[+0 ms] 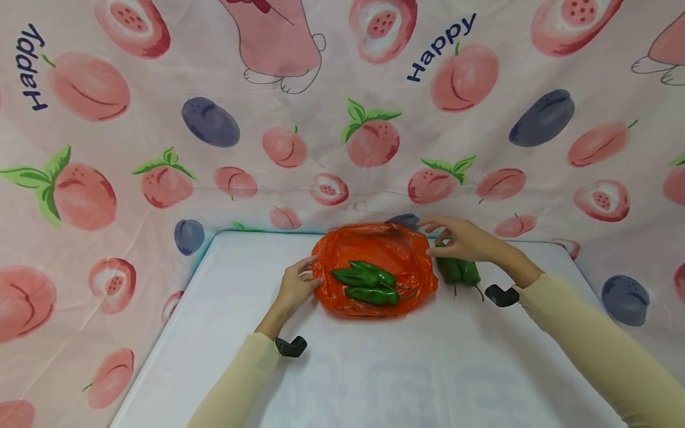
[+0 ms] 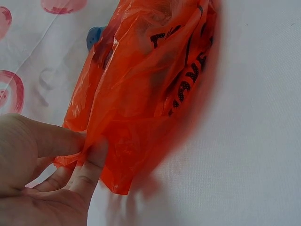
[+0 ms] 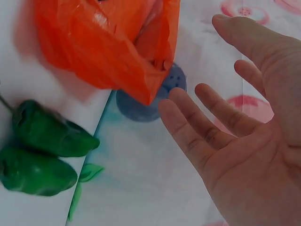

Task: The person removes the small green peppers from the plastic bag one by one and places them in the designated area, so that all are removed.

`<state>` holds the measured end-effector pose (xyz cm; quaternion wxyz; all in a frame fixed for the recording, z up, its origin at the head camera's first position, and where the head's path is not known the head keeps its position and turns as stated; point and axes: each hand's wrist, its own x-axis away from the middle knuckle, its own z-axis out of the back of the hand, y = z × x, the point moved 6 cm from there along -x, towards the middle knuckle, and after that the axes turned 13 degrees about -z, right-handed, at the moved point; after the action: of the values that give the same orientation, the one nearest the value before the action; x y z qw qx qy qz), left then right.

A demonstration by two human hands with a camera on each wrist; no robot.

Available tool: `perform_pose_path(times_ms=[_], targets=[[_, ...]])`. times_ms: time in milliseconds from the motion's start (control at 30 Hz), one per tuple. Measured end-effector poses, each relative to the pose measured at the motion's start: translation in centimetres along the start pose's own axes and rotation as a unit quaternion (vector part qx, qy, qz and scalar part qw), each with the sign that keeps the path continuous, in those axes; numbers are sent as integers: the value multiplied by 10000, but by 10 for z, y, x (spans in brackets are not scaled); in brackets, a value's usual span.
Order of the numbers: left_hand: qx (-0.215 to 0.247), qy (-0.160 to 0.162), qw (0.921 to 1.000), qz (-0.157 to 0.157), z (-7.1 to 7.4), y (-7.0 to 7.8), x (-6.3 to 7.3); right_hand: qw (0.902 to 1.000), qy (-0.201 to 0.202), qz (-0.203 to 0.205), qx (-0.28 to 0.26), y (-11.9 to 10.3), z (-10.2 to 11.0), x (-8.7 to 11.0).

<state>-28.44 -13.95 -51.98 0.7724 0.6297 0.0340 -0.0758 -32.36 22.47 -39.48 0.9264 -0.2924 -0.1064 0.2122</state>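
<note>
An orange plastic bag [image 1: 374,244] lies spread open on the white table, with several green peppers [image 1: 371,295] in it. At the bag's left side my left hand [image 1: 296,285] pinches its edge between thumb and fingers; in the left wrist view, thin orange film [image 2: 127,127] with dark print runs up from that hand [image 2: 56,165]. My right hand [image 1: 468,239] hovers by the bag's upper right corner, holding nothing. The right wrist view shows its fingers [image 3: 188,141] spread and apart from the bag [image 3: 113,42]. Below it lie two green peppers [image 1: 449,267] outside the bag.
The white table [image 1: 342,368] ends at a back edge right behind the bag. A fruit-print cloth [image 1: 321,148] hangs behind and around it. Dark wrist cameras [image 1: 291,346] sit on both forearms.
</note>
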Motion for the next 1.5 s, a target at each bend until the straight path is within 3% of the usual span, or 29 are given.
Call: perform_pose_path(times_ms=[633,933,1233,1500], targets=[[10,13,10000,81,-1,0,-2,9971,-760,39,26,-35,-36,-39],[-12,42,10000,46,-1,-1,-4,9932,-1145,201,-66,-40,-55,-57],[27,27,10000,37,-1,-1,-4,9853,-1698,-107,144,-34,-80,-73],[109,41,9999,72,-1,-3,-5,9767,-2130,-203,-143,-31,-98,-83]])
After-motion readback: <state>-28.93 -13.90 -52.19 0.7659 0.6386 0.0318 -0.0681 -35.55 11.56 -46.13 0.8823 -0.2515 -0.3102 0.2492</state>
